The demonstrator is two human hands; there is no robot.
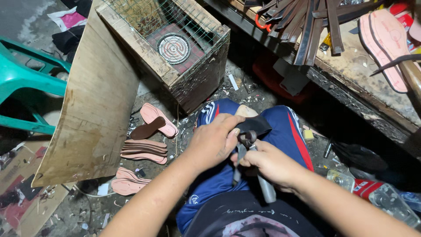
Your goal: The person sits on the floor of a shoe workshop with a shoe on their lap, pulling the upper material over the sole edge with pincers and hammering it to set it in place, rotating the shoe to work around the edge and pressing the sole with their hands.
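Black shoe upper (254,125) sits over the person's lap, above the blue shorts (287,136), pinched at its edge by pincers. Left hand (213,142) closed around the upper, fingers curled over its near edge, thumb pressing toward the tool head. Right hand (269,164) closed around the metal pincers (252,151), handles running down past the palm, jaws biting the dark material. Both hands touching, just above the knees.

Floor (206,94) littered with scraps. Pink insoles (155,116) lie left of the knee, one dark sole (147,129) across them; a stack of brownish soles (144,149) just below, more pink ones (125,182) nearer the cardboard sheet (94,101). Wooden box (175,52) with wire mesh top and a round coil heater (174,48) inside stands ahead. Teal plastic chair (22,83) far left. Counter (364,70) on the right carries pink insoles (386,44) and dark strips (307,26).
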